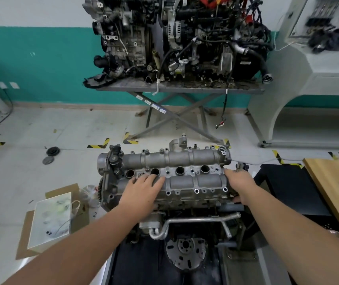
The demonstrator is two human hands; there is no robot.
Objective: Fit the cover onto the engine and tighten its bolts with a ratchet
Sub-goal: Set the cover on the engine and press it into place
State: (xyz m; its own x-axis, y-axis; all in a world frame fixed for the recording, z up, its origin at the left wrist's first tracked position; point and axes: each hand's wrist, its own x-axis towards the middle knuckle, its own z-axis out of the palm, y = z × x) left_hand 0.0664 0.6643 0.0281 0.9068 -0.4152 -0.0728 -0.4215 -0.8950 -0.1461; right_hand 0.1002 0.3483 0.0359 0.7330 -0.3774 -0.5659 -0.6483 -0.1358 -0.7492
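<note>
Starting on the left, there's a white bag [50, 220] sitting on flattened cardboard [61, 194] on the floor, plus a couple of dark round parts [53, 151] lying further back. None of that matters for this step.

Then the left hand [144, 187]: fingers straight and spread, palm flat on the near-left part of the cover [185, 173], fingertips just reaching one of the round plug holes. The cover itself is already sitting on top of the engine [185, 204], which stands in the middle right in front of the person. Moving right, the right hand [239, 182] holds the cover's right end, fingers over the top and the thumb seemingly tucked under the edge, so it's wrapped around that end, not just resting on it.

Looks to me like the seating step: wiggling the cover until it drops flat. I'd press evenly with both hands, not one side first, and check the bolt holes [196, 191] along the near edge line up with the threads below. Several look empty from here, though I can't tell for all. Start every bolt by hand before any ratchet touches it. No ratchet that I can spot.

Far right there's a wooden board [333, 182] beside a black bench [288, 192], and another engine [174, 38] on a stand at the back.
</note>
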